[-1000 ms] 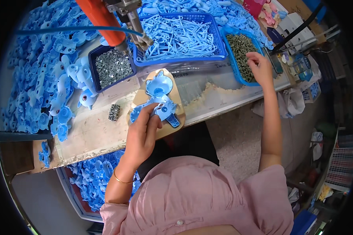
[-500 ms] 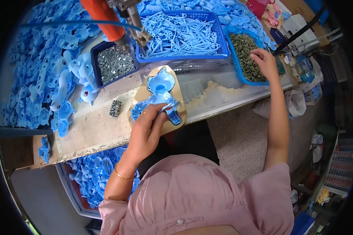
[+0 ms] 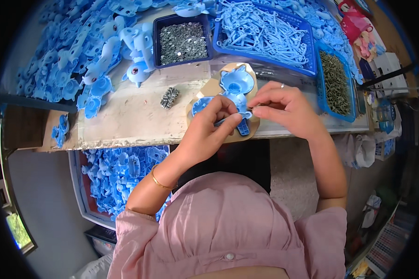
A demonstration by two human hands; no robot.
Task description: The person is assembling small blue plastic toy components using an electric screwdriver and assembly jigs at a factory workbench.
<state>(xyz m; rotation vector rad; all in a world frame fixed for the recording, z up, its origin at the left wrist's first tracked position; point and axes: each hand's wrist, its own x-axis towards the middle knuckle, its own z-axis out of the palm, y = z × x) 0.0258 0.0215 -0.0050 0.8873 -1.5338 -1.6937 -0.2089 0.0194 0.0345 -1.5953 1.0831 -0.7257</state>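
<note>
A light-blue hollow toy shell half [image 3: 238, 83] lies open side up on a tan shaped board [image 3: 252, 132] at the table's front edge. My left hand [image 3: 212, 125] is closed over the shell's lower part, pinching a light-blue rod with a ring end [image 3: 248, 115]. Right beside that ring, my right hand [image 3: 288, 109] has thumb and forefinger pressed together; what sits between them is too small to make out. Left of the board lies a little clump of metal pieces [image 3: 169, 98].
Behind the board stand a dark blue tray of small metal pieces [image 3: 208, 46], a blue basket of light-blue rods [image 3: 265, 35] and a blue tray of small greenish-brown parts [image 3: 335, 83]. Toy shells [image 3: 60, 60] pile up at left; a bin [image 3: 79, 186] below the table holds more.
My right hand has come from the tray of greenish-brown parts to the ring end beside my left hand. The whole view has shifted, so the table appears further right.
</note>
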